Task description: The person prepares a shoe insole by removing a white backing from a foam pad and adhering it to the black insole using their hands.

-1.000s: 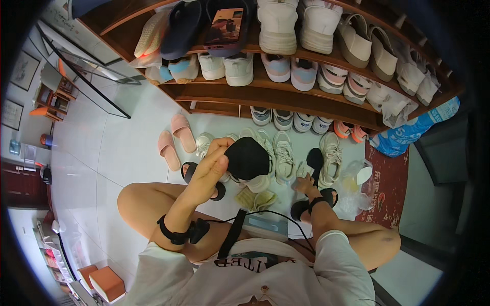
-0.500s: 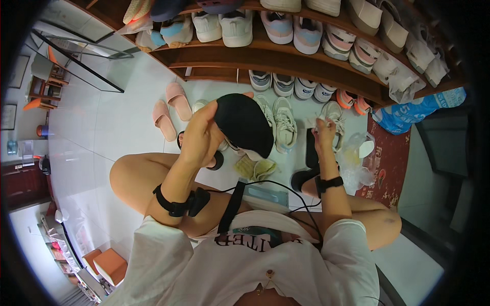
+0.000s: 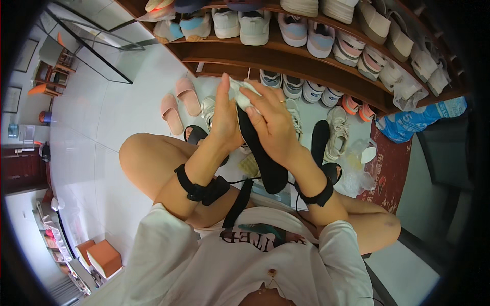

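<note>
A long black insole (image 3: 268,166) is held up in front of me, its wide end toward the shoe rack. My left hand (image 3: 224,122) grips its left side, with part of the palm behind it. My right hand (image 3: 275,125) presses a crumpled white wipe (image 3: 241,97) against the upper end; both hands are closed there. A second black insole (image 3: 320,140) lies on the floor beside a pale lace-up sneaker (image 3: 337,132). More pale sneakers (image 3: 208,109) stand partly hidden behind my hands. Below them a yellowish cloth (image 3: 249,166) is partly covered by the held insole.
A wooden shoe rack (image 3: 219,53) full of shoes spans the far side. Pink slippers (image 3: 188,97) lie to the left. On the right are a clear plastic bag (image 3: 354,171), a red mat (image 3: 390,168) and a blue bag (image 3: 413,120). A cable crosses my lap.
My right hand has come up from beside the right sneaker, bringing the white wipe onto the insole. The insole has turned from broad side to nearly edge-on.
</note>
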The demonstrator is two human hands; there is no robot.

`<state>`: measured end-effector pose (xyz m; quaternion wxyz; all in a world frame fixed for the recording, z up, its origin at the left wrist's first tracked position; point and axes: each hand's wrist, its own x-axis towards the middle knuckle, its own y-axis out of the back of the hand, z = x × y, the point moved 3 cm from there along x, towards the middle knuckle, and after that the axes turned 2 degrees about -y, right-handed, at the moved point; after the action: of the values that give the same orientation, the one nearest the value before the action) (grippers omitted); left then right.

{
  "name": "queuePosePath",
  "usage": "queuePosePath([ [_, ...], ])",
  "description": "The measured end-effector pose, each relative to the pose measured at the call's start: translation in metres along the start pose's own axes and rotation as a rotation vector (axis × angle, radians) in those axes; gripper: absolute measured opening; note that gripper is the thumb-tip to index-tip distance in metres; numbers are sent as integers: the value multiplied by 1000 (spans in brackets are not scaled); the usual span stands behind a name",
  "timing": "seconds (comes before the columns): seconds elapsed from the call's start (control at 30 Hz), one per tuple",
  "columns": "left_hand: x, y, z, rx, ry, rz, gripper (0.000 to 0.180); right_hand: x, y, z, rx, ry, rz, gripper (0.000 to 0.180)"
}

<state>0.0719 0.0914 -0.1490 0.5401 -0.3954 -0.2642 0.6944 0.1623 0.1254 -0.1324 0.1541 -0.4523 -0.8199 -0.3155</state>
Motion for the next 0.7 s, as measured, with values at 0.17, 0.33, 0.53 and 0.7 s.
queuePosePath([
  [0.17, 5, 3, -13, 20, 1, -16, 51, -3, 6, 6, 17, 7, -3, 25],
  [0.33, 8, 8, -13, -15, 93, 146, 49, -18, 3, -1, 6, -38, -11, 17],
  [0.53, 14, 22, 12, 25, 4, 137, 50, -54, 2, -12, 245, -180, -483, 15],
  [0.7, 11, 4, 3, -223, 154, -31, 53, 8, 29, -6, 84, -65, 131, 22],
])
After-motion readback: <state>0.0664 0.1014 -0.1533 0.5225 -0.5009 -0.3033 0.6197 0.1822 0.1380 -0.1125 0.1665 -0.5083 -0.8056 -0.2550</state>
